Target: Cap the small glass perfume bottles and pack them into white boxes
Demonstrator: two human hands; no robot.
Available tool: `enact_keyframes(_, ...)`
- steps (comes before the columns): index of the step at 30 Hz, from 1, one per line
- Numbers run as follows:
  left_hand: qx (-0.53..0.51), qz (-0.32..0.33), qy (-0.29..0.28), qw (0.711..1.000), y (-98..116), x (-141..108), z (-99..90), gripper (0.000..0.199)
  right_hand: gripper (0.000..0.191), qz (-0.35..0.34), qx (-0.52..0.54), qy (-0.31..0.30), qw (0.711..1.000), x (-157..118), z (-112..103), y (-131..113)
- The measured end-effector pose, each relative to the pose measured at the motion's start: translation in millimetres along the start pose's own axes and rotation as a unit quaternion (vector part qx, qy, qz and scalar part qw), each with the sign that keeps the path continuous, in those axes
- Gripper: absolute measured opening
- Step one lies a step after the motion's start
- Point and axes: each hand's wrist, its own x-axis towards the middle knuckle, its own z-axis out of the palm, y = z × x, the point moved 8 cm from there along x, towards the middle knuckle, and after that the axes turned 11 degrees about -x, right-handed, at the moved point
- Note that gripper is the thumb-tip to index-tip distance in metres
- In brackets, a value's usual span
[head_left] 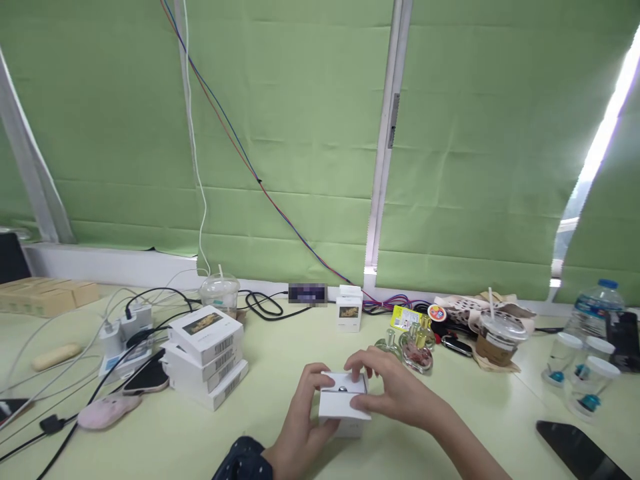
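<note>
A small white box (345,405) is on the table near the front edge, its lid flap raised toward me and a small round dark thing showing inside. My left hand (306,413) grips its left side, fingers at the back and thumb at the front. My right hand (393,390) is bent over the right side, its thumb on the flap and its fingertips at the box's back rim. Behind it stands a closed white box (349,315) with a picture on it. To the left is a stack of similar white boxes (206,350).
Left lie cables, a power strip (127,353), a phone (147,375) and a pink pouch (109,410). Glass bottles (417,353), an iced drink cup (500,340) and lidded jars (593,387) stand right. A black phone (575,450) lies front right.
</note>
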Motion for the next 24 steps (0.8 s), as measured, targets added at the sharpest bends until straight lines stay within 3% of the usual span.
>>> enact_keyframes(6, -0.018, -0.003, -0.003, 1.0, 0.3, 1.0, 0.5, 0.037, 0.039, -0.012, 0.045, 0.007, 0.999, 0.9, 4.5, 4.8)
enact_keyframes(10, -0.002, -0.002, 0.006, 1.0, 3.9, 4.3, 1.4, 0.02, 0.019, -0.022, 0.094, -0.013, 0.995, 1.1, 0.5, 3.1)
enact_keyframes(12, 0.007, -0.004, 0.009, 1.0, 4.5, 5.0, 1.9, 0.016, 0.029, -0.034, 0.129, -0.032, 0.991, 0.0, -2.3, 1.8)
enact_keyframes(16, 0.013, -0.005, 0.006, 1.0, 5.3, 4.6, 3.3, 0.015, 0.03, -0.072, 0.148, -0.047, 0.985, -2.3, -5.0, 0.5)
enact_keyframes(19, 0.009, -0.027, 0.008, 1.0, 4.2, 4.6, 3.5, 0.015, 0.027, -0.069, 0.141, -0.026, 0.987, -0.5, -3.5, 5.2)
enact_keyframes(24, -0.006, -0.065, 0.002, 0.998, 0.8, 5.9, 5.0, 0.018, 0.017, -0.007, 0.202, 0.048, 0.978, 7.4, 0.2, 22.3)
